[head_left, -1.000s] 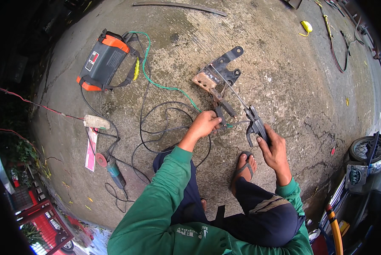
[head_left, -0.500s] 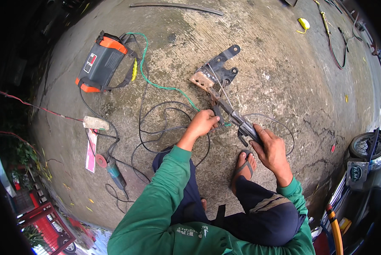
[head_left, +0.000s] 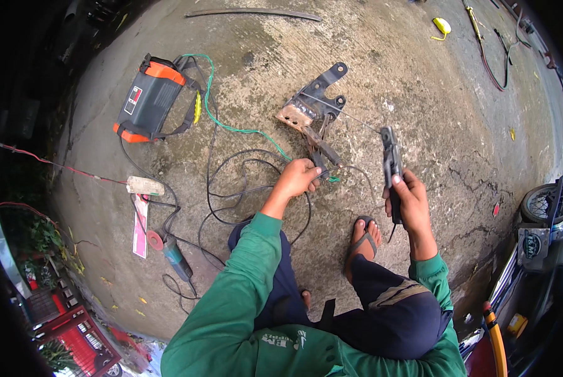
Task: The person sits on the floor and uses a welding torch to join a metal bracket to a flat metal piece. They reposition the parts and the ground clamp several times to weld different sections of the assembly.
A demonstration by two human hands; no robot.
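My right hand (head_left: pixel 411 204) is wrapped around a black welding electrode holder (head_left: pixel 391 157), held upright above the concrete. A thin welding rod (head_left: pixel 357 120) runs from its jaws leftward across a metal bracket (head_left: pixel 324 88) lying on the ground. The bracket has dark holed plates, a rusty plate and narrow bars. Beside it, my left hand (head_left: pixel 297 178) is closed, fingertips pinching the near end of a dark flat bar (head_left: pixel 318 154) at the bracket. A green wire (head_left: pixel 237 130) leads to this hand, and a bit of green shows just past the fingertips.
An orange and black welding machine (head_left: pixel 152 97) stands at far left. Black cable (head_left: pixel 209 188) loops beside my left forearm. An angle grinder (head_left: pixel 176 259) and a whitish block (head_left: pixel 145 186) lie at left. My sandaled foot (head_left: pixel 363 239) is near the holder; a wheel (head_left: pixel 539 207) stands at right.
My right hand has swung the electrode holder rightward, away from the bracket's bars, and turned it upright. The rod now lies at a flatter slant. My left hand stays at the bar.
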